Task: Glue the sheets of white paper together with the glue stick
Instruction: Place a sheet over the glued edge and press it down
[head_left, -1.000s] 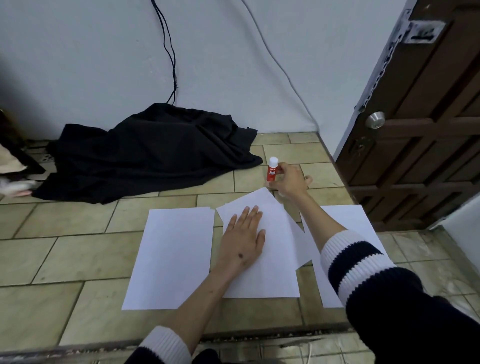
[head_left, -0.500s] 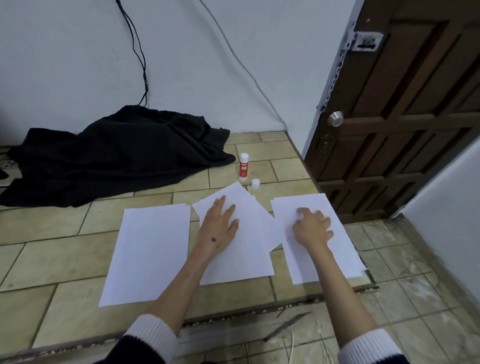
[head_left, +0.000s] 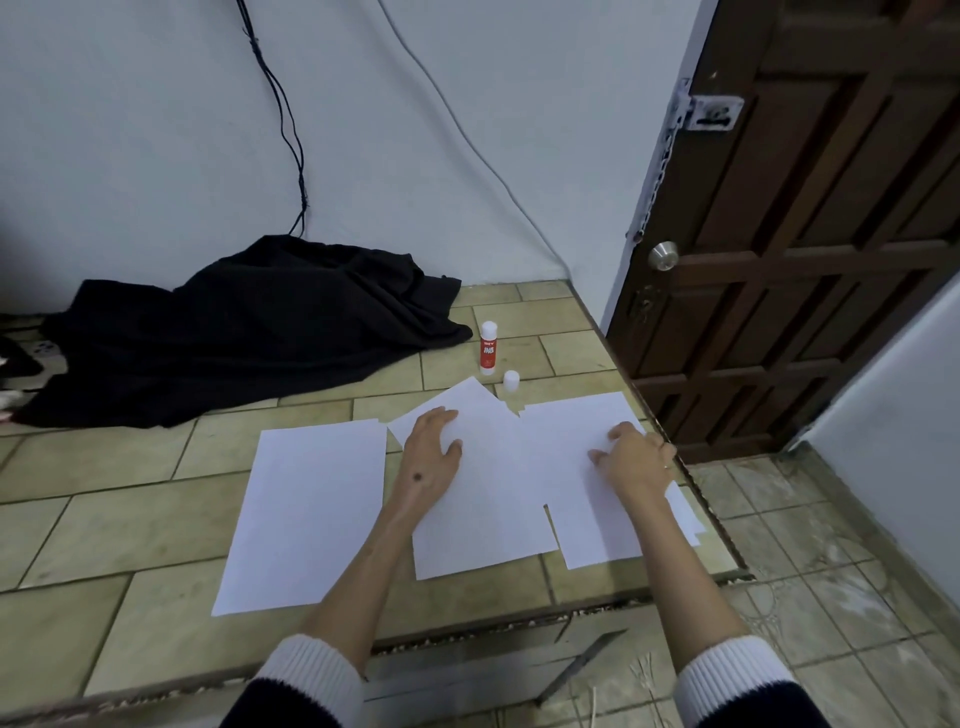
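Several white sheets lie on the raised tiled floor. One sheet (head_left: 306, 514) lies alone at the left. My left hand (head_left: 428, 460) rests flat, fingers spread, on the middle sheet (head_left: 488, 499). My right hand (head_left: 636, 457) presses with bent fingers on the right sheet (head_left: 576, 467), which overlaps the middle sheet's right edge. Another sheet edge (head_left: 688, 519) sticks out beneath near my right wrist. The red glue stick (head_left: 488, 348) stands upright beyond the sheets, uncapped, with its white cap (head_left: 511, 382) standing beside it.
A black cloth (head_left: 249, 327) is heaped at the back left against the wall, with cables hanging above it. A dark wooden door (head_left: 810, 234) stands at the right. The tiled platform's edge (head_left: 519, 616) drops to a lower floor in front and at the right.
My right hand set the glue stick down upright and moved back to the right sheet. That sheet has slid left and now overlaps the middle sheet. My left hand stayed on the middle sheet.
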